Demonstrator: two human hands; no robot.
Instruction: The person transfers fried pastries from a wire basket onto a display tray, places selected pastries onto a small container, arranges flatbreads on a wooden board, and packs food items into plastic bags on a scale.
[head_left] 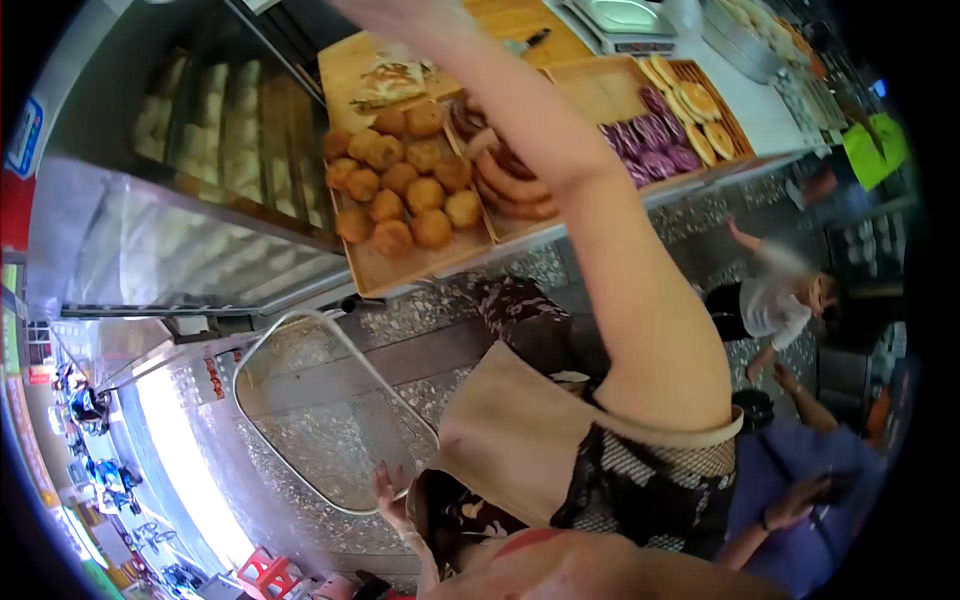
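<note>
My left hand (390, 492) grips the near edge of a metal-framed mesh rack (340, 420), which hangs tilted over the speckled floor. My right arm crosses the trays. My right hand (400, 15) is blurred and partly cut off at the top edge, so its fingers and any contents are unclear. Below it, a filled flatbread (390, 82) lies on a wooden board (345, 65). Round golden buns (400, 180) fill the left tray. Brown sausage-like rings (515, 190) are partly behind my forearm.
Purple rolls (650, 140) and yellow flat cakes (695, 100) occupy the right trays, near a scale (640, 45). A glass cabinet (230, 140) stands left. One person (775, 300) is at the right; another in purple (800, 480) is close by, lower right.
</note>
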